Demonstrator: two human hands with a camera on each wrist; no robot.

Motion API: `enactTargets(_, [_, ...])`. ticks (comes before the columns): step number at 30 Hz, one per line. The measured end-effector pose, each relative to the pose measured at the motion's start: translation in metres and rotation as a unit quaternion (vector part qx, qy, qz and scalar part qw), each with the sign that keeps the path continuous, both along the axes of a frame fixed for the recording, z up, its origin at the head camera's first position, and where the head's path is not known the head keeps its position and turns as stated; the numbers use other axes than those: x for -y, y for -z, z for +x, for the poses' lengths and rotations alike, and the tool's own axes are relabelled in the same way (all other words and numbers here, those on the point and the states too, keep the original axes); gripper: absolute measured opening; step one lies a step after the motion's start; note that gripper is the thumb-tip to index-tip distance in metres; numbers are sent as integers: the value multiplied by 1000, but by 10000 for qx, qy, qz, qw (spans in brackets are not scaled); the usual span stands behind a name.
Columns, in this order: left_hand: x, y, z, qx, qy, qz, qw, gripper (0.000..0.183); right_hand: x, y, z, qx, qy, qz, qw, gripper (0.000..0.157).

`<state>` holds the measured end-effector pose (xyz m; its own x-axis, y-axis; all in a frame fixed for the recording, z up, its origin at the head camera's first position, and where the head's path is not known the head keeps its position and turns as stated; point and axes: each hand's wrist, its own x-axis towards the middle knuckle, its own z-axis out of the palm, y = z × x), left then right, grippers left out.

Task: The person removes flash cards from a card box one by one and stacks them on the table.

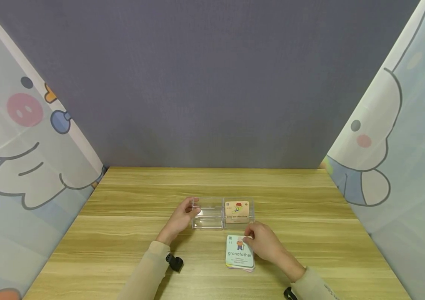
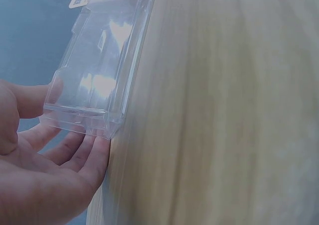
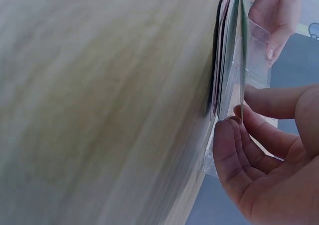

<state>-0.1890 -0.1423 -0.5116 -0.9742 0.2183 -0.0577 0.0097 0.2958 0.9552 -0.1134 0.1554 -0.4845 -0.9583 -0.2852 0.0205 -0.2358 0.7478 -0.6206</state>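
A clear plastic box (image 1: 207,223) with a middle divider lies on the table. My left hand (image 1: 179,218) grips its left end, thumb on one side and fingers on the other, as the left wrist view shows. In the box's right compartment sits an orange-toned card (image 1: 236,213) showing a child on a slide. Nearer to me is a stack of cards, topped by a pale green "grandfather" card (image 1: 238,255). With thumb and fingertips, my right hand (image 1: 266,242) pinches the top card's right edge; the right wrist view shows that card (image 3: 243,51) parted slightly from those beneath.
The wood-grain table (image 1: 133,212) extends around the box and cards. A dark grey panel (image 1: 212,91) stands behind it, and cartoon-printed curtains (image 1: 418,137) hang at both sides. Black straps (image 1: 175,262) with small devices sit at my wrists.
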Motion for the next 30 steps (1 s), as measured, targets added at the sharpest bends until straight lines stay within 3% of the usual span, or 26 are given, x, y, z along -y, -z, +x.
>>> enactTargets(30, [0,1,-1,-17,0,-13,10000,44,2,3,0,-53,-76,320,9994,15])
